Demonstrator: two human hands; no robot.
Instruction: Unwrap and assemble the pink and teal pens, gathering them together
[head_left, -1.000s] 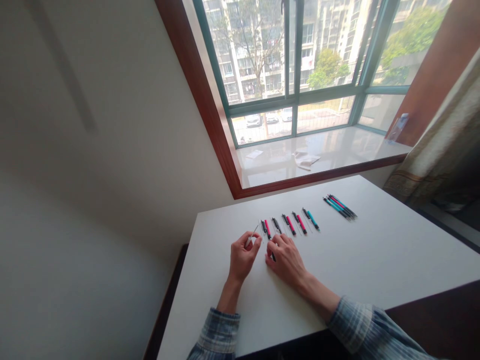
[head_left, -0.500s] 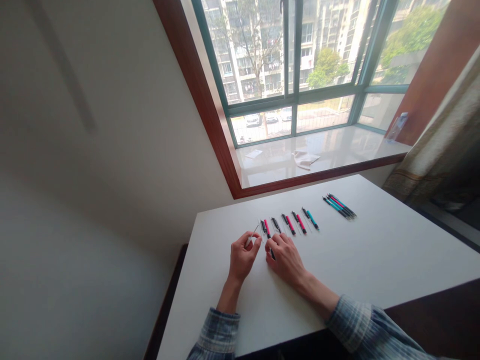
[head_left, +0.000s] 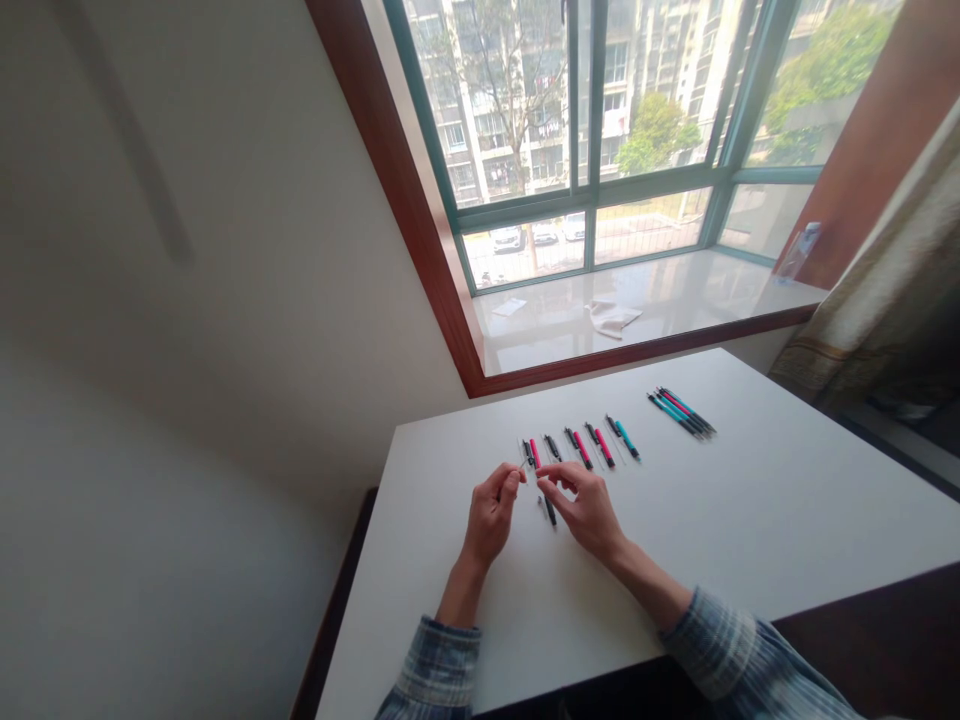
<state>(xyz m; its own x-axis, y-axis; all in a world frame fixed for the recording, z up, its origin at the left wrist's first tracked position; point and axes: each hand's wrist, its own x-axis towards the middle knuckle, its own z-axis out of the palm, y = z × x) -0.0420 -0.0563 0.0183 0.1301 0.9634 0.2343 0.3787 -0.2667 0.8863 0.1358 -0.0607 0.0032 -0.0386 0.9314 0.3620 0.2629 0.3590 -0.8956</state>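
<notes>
My left hand (head_left: 491, 512) is closed, pinching a thin pen refill (head_left: 523, 464) whose narrow tip pokes out beyond the fingers. Facing it, my right hand (head_left: 589, 508) has its thumb and index finger apart near that tip, and I see nothing between them. Below the right fingertips lies a black pen barrel part (head_left: 551, 513), with a small piece beside it. Just beyond my hands is a row of taken-apart pens: pink-and-black parts (head_left: 579, 449), a black part (head_left: 553, 447) and a teal-and-black set (head_left: 624, 440), with thin clear refills among them.
Several whole pens (head_left: 682, 413), teal and pink, lie side by side farther right on the white table (head_left: 750, 480). Behind the table a window sill (head_left: 540, 340) holds a cloth (head_left: 613, 319) and a clear bottle (head_left: 799, 252). A curtain (head_left: 862, 270) hangs at right.
My right hand has lifted off the black barrel part, leaving it on the table, and its fingers have opened. My left hand has turned and shifted slightly right with the refill.
</notes>
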